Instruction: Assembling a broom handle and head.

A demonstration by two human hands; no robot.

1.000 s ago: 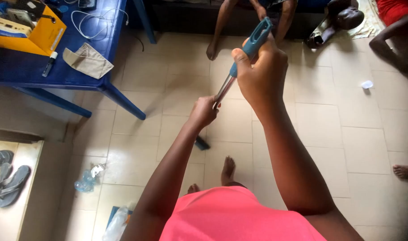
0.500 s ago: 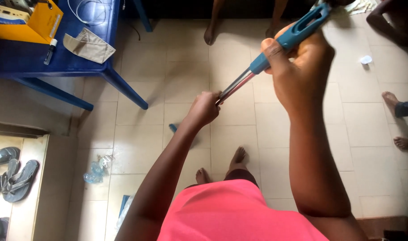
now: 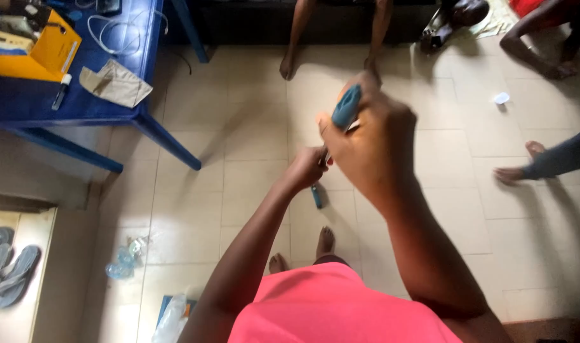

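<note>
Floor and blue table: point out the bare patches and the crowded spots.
Bare tiles lie between the blue table's leg and the left hand, and right of the right hand up to the small white cup. The table is crowded: yellow box, cloth, cable.

- Two hands: right hand (image 3: 366,143) and left hand (image 3: 306,168), fingers closed on one blue-handled tool (image 3: 346,108).
- One blue table (image 3: 23,105), far left of the fingers.
- One yellow box (image 3: 52,54).
- Three sandals (image 3: 13,276).
- Two plastic bottles (image 3: 121,260).
</note>
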